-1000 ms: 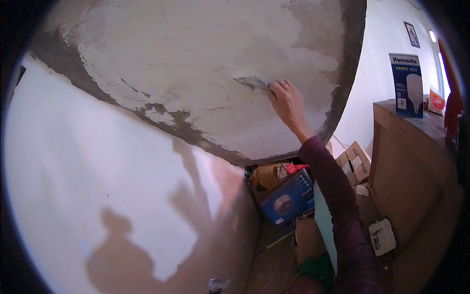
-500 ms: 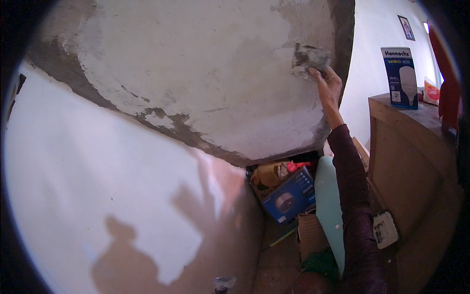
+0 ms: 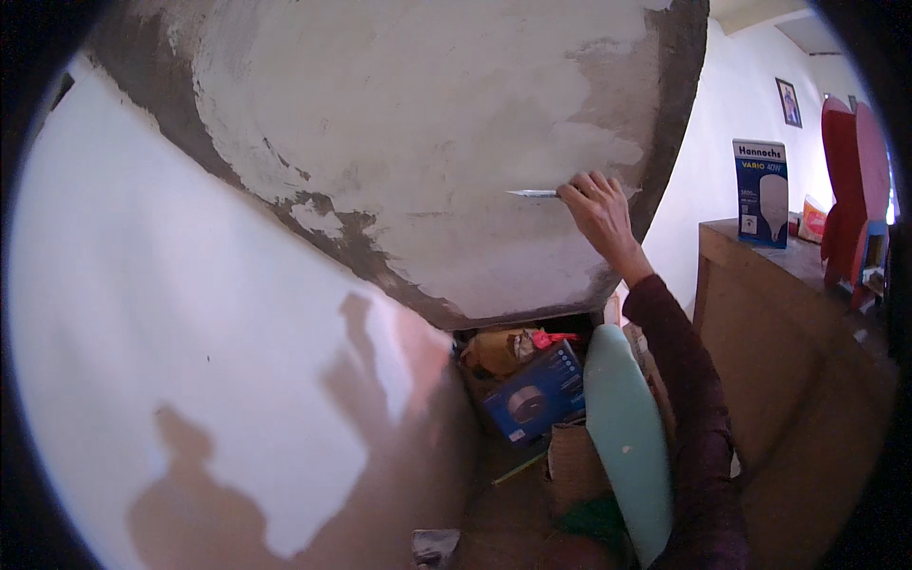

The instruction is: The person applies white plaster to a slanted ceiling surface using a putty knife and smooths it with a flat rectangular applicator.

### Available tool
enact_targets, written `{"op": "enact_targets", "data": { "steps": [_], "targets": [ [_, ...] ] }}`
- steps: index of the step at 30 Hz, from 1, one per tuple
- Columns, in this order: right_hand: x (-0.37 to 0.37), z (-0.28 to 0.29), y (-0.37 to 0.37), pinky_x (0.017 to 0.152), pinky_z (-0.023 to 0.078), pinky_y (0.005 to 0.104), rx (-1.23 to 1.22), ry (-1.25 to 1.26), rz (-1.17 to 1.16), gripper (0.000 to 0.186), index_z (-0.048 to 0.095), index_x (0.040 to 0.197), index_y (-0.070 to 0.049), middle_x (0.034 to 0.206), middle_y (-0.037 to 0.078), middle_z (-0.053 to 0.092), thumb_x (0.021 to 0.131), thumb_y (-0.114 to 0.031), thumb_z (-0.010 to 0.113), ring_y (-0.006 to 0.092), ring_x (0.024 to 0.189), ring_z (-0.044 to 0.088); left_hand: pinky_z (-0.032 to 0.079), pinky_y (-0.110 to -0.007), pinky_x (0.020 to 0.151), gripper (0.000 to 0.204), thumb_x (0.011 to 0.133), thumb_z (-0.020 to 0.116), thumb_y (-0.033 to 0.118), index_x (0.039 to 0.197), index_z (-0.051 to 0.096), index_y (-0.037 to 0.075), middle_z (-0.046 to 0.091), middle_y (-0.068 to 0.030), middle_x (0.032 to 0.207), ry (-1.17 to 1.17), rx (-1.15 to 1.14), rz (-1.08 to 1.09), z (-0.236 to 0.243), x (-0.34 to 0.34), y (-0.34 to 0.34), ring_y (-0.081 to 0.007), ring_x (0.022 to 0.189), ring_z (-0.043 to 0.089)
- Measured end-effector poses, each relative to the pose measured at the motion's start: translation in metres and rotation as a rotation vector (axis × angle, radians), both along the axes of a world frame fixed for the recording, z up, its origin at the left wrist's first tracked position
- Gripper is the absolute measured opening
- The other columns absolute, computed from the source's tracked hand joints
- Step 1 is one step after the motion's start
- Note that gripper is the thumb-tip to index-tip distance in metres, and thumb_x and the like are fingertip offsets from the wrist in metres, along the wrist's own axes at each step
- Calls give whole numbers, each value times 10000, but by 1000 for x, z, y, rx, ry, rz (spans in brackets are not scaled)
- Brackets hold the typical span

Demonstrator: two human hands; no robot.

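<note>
My right hand [image 3: 598, 209] is raised on a dark maroon sleeve and closed around a putty knife [image 3: 534, 194]. The blade is seen nearly edge-on, pointing left, against the sloping surface overhead [image 3: 408, 123]. Pale filler covers most of that surface, with rough grey patches along its edges and near the upper right. My left hand is out of the picture. A small flat piece smeared with white and grey [image 3: 435, 548] shows at the bottom edge; what supports it is hidden.
Below the slope lie a blue box [image 3: 537, 394], a pale green board [image 3: 627, 427], corrugated cardboard [image 3: 575, 465] and green material [image 3: 591, 516]. To the right, a brown cabinet [image 3: 760, 323] carries a light-bulb box [image 3: 761, 195] and a red object [image 3: 841, 190]. A white wall [image 3: 209, 313] borders the left.
My right hand has moved down and slightly left along the surface. The putty knife has turned from showing its broad, smeared face to nearly edge-on. The view has shifted a little.
</note>
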State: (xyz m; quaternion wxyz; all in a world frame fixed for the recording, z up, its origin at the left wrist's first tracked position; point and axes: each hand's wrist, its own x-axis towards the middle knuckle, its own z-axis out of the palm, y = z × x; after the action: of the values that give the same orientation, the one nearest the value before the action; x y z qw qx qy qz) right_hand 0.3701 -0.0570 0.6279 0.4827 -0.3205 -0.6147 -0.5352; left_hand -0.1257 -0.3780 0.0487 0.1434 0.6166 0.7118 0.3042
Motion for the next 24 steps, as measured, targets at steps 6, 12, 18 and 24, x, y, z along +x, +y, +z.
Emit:
{"op": "enact_targets", "data": {
  "steps": [6, 12, 18, 24],
  "targets": [
    [-2, 59, -10, 715, 425, 347, 133, -155, -122, 141, 647, 942, -132, 921, 7, 570, 807, -94, 654, 178, 894, 550, 451, -438, 943, 447, 950, 536, 391, 1244, 555, 54, 612, -113, 1190, -883, -173, 151, -45, 20, -36, -303, 1104, 549],
    [-3, 116, -57, 669, 474, 350, 272, -143, -57, 122, 654, 942, -123, 904, 17, 603, 823, -100, 644, 210, 827, 586, 408, -455, 994, 485, 951, 535, 378, 1318, 499, 63, 529, -114, 1300, -748, -132, 45, 12, 54, -48, -311, 1199, 478],
    [28, 148, -119, 723, 508, 345, 280, 221, 80, 261, 683, 1068, -58, 1005, 73, 660, 840, -184, 706, 251, 865, 645, 365, -473, 1044, 537, 953, 534, 365, 1392, 443, 71, 446, -115, 1409, -528, -60, -95, 0, 59, -53, -318, 1295, 408],
    [19, 81, -73, 746, 519, 401, 60, -32, -67, 201, 672, 975, -30, 971, 102, 657, 803, -124, 715, 268, 873, 642, 322, -491, 1095, 599, 954, 533, 352, 1466, 386, 79, 363, -115, 1519, -500, -96, -150, 6, 62, -68, -326, 1390, 337]
  ]
}}
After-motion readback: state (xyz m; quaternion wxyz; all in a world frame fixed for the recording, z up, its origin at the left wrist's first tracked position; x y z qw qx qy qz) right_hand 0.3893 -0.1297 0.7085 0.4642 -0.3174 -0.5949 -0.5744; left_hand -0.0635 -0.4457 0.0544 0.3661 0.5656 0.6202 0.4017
